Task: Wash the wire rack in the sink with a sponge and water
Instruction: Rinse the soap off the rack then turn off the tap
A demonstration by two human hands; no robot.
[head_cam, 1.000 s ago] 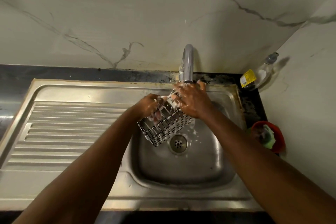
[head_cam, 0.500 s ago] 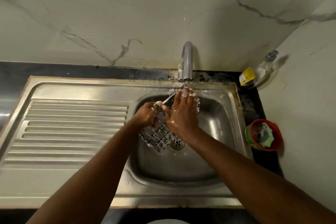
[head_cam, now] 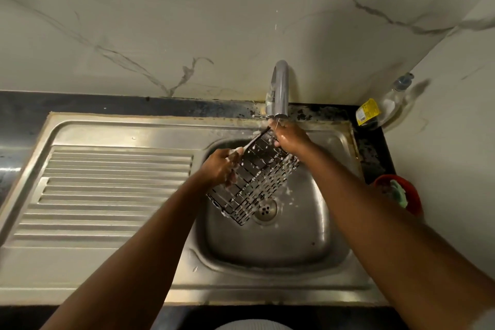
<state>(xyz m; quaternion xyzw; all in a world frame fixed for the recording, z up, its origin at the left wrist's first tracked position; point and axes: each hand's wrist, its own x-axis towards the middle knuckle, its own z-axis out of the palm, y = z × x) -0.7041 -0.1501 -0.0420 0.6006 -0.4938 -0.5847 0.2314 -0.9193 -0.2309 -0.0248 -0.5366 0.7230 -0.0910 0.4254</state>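
The rack (head_cam: 257, 182) is held tilted above the sink (head_cam: 294, 244), its upper end close under the tap (head_cam: 280, 88), probably so suds are rinsed downward; its edges are clasped by curled fingers of the left hand (head_cam: 219, 169) and the right hand (head_cam: 289, 139)

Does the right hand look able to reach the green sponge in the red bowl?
Probably yes, once it lets go: the right hand grips the wire rack under the tap, but the sponge lies uncovered in the red bowl beside that forearm.

Clear btl (head_cam: 385, 104) w/ yellow label in rear corner, red bowl (head_cam: 415, 197) nearby, black counter (head_cam: 107, 104)
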